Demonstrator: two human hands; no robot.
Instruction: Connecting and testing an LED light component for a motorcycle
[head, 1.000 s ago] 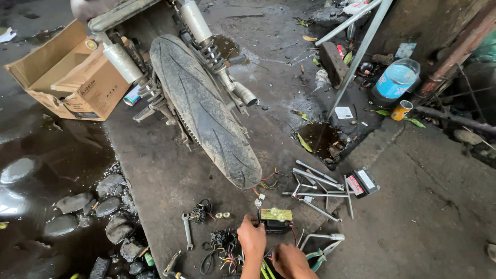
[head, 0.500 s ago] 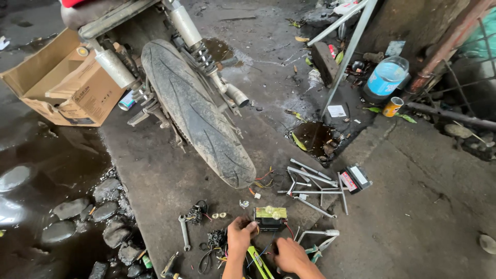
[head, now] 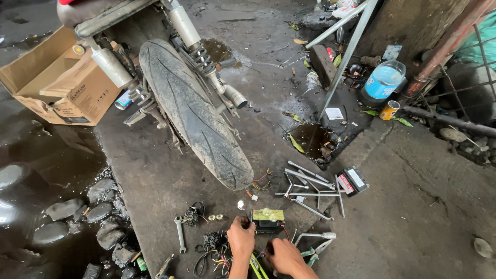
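Observation:
My left hand (head: 241,235) is curled at the bottom of the view, its fingertips at the left edge of a small black box with a yellow-green top (head: 267,219) lying on the concrete. My right hand (head: 283,255) is curled just right of it, below the box. A yellow-green strip (head: 255,267) runs between the two hands. Tangled coloured wires (head: 213,251) lie under and left of the hands. What either hand grips is hidden by the fingers.
A motorcycle rear tyre (head: 194,111) stands ahead. Left of my hands lies a wrench (head: 179,233); to the right are several metal rods (head: 310,187) and a small black battery (head: 353,181). There is also an open cardboard box (head: 57,85), a blue jug (head: 385,80), rocks (head: 77,209) and wet ground.
The view has shifted slightly toward the tyre. Both hands stay beside the small box; the right hand has come further into view.

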